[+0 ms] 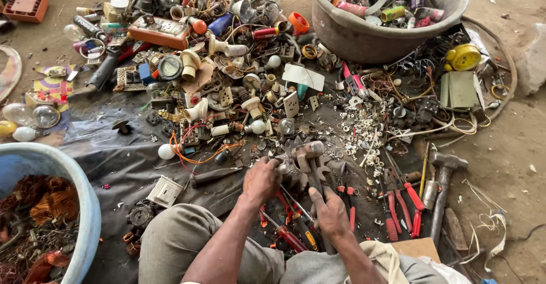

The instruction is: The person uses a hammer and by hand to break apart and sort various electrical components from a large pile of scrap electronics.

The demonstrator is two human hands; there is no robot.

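Both hands are working over a ground sheet of scrap.

The left hand (260,180) is pinning a small part; the right hand (330,213) is gripping a hammer (309,158) just above it, beside red-handled pliers (405,203).

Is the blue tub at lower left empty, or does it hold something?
Holding something. The blue tub contains coppery wire coils and tangled scrap; its rim is cut off by the frame, so how full, cannot tell.

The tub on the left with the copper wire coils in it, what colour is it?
The tub is light blue, seen best in the head view, at lower left.
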